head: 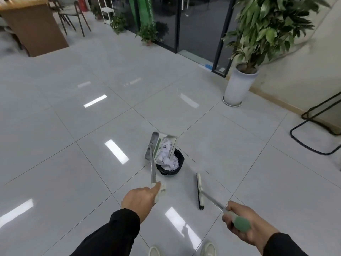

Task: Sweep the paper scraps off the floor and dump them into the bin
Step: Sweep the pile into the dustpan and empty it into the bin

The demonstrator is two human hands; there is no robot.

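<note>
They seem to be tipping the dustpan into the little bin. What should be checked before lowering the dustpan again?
1. Dustpan tilted over the bin: ok.
2. Paper scraps out of the pan: not ok, a clump sits at its mouth, spilling into the bin.
3. Left hand grips the dustpan handle: ok.
4. Right hand holds the broom, head apart from the bin: ok.
5. Floor free of scraps: ok in view; behind the person, cannot tell.

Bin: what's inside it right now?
Crumpled white paper scraps fill the black-lined bin, spilling from the tilted dustpan at its rim. The paper and dustpan hide whatever lies deeper down.
</note>
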